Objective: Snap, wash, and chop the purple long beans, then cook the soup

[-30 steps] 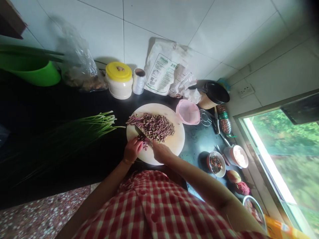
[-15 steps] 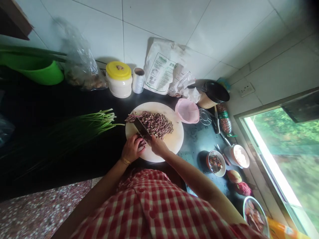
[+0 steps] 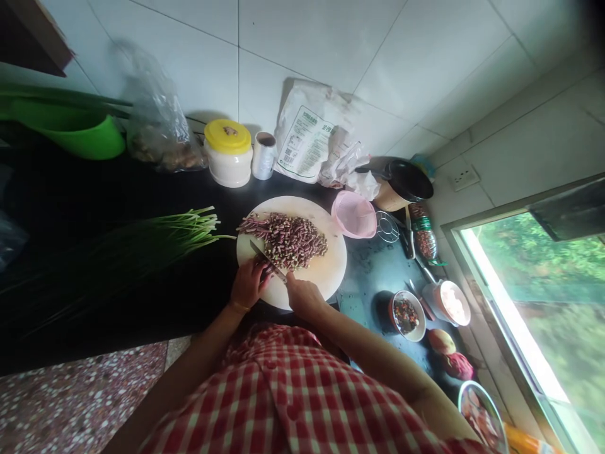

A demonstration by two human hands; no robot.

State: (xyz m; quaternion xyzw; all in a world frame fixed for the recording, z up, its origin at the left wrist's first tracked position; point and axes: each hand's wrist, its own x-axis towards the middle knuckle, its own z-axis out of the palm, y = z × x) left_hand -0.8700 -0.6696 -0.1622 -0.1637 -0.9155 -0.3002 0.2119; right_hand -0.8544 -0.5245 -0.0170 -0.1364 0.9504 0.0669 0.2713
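Observation:
On a round white cutting board (image 3: 326, 280) lies a heap of chopped purple long beans (image 3: 297, 241), with some longer pieces at its left. My right hand (image 3: 305, 296) is wrapped round the handle of a kitchen knife (image 3: 267, 260), its blade seen nearly edge-on and slanting up to the left. Just left of the blade, my left hand (image 3: 246, 284) has its fingers curled over a small bunch of uncut beans (image 3: 265, 277) at the board's near-left edge. The fingers hide most of that bunch.
Left of the board lie green garlic chives (image 3: 189, 228). Behind stand a yellow-lidded jar (image 3: 229, 154), a roll of plastic bags (image 3: 263, 156) and a pink basket (image 3: 354, 215). To the right are a bowl of dark seasonings (image 3: 407, 315), a small pot (image 3: 449, 301) and a window.
The knife and my right hand have come down and nearer my body, and the blade has turned from showing its flat side to nearly edge-on. My left hand stays on the beans.

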